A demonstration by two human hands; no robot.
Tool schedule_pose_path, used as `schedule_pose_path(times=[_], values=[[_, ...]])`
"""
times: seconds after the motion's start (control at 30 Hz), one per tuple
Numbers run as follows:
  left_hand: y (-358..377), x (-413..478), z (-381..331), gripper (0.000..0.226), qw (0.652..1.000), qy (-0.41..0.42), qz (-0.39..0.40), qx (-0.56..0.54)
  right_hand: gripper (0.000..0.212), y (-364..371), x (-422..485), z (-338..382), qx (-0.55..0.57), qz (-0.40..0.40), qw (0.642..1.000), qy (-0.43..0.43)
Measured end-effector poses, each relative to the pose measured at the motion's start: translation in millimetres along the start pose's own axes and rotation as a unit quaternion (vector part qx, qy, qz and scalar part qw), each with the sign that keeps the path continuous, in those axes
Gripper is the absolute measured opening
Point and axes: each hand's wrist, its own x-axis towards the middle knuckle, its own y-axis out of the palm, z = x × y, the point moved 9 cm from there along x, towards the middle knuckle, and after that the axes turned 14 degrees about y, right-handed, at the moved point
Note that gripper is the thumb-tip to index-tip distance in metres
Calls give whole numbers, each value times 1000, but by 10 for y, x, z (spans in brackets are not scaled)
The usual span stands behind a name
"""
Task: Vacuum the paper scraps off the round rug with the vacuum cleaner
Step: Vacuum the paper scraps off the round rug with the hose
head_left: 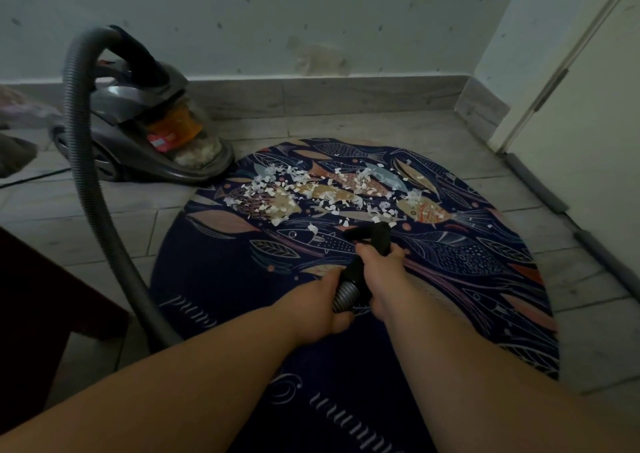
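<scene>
two bare forearms reach forward from the bottom edge, meeting over the near middle of the round rug (214,279), a dark blue mat printed with fish and leaves that lies on a grey tiled floor (433,130).

the left grip (322,308) is the rearward hand; its fingers wrap the ribbed grey end of the hose (86,182). the right grip (381,279) sits just ahead of it, fingers curled fully round the black nozzle (367,241). both hands are closed on the tube, with nothing else held.

the nozzle's long axis points away from the person, tilted down toward the rug. whether its mouth touches the pile cannot be told.

the paper scraps (311,189), small and white, lie straight ahead of the nozzle, on the far half of the rug. they form a band running left to right, crosswise to the nozzle. the nearest bits sit just beside its tip; the thickest patch is farther off and to the left.

the right grip is nearer the scraps, so it likely steers. the coming move probably calls for a push forward, then sweeps along the band.

the vacuum cleaner (145,130) stands on the floor just beside the rug's far left edge, and the hose arcs up from it and down the left side.
</scene>
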Motion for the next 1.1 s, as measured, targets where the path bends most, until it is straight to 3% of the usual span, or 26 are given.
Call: schedule_pose_path(times=[0.8,0.93,1.1], values=[[-293,-633,335,86,994,-102,-9,25,65,891,-176,-153,-96,114,988,29],[-261,-629,350,89,995,-103,3,17,60,845,-188,-164,-92,86,992,9],[-202,-482,259,85,997,-82,15,5,70,622,-146,-111,-67,41,997,8]])
